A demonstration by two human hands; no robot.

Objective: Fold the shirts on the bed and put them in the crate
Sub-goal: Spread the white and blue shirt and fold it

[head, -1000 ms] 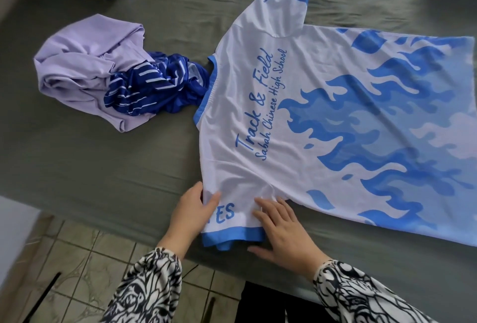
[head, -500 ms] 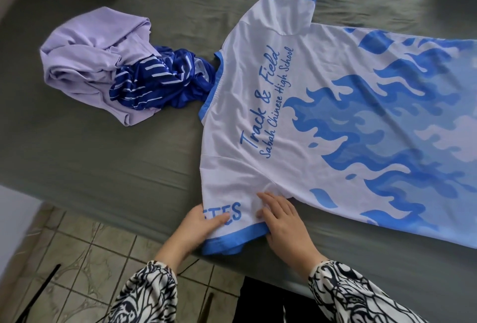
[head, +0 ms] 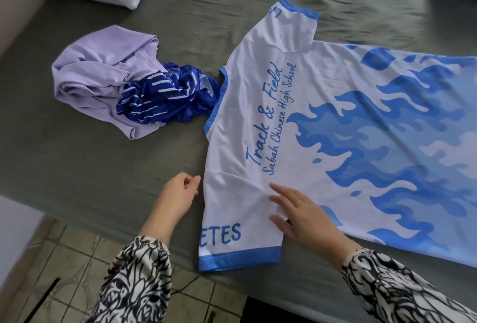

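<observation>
Grey-green bedsheet (head: 103, 167) stretched over a bed, tiled floor below its near edge. White polyester sports shirt with pale blue flame print and blue trim (head: 335, 121) spread flat, back up, collar to the left, near sleeve lying at the mattress edge. Right hand (head: 302, 214) laid flat on the near sleeve seam, fingers straight and spread, gripping nothing. Left hand (head: 178, 193) just beside the shoulder edge, fingers loosely curled, thumb meeting fingertips; holding cloth or not, cannot tell. Crumpled lilac cotton shirt (head: 103, 77) and bunched navy striped jersey (head: 167, 95) heaped together beyond, touching the collar. No crate in view.

Likely step: smoothing before folding the sleeve in. Risks: slick fabric sliding off the edge if tugged towards the body; collar dragging the heap; creases trapped under the fold.
</observation>
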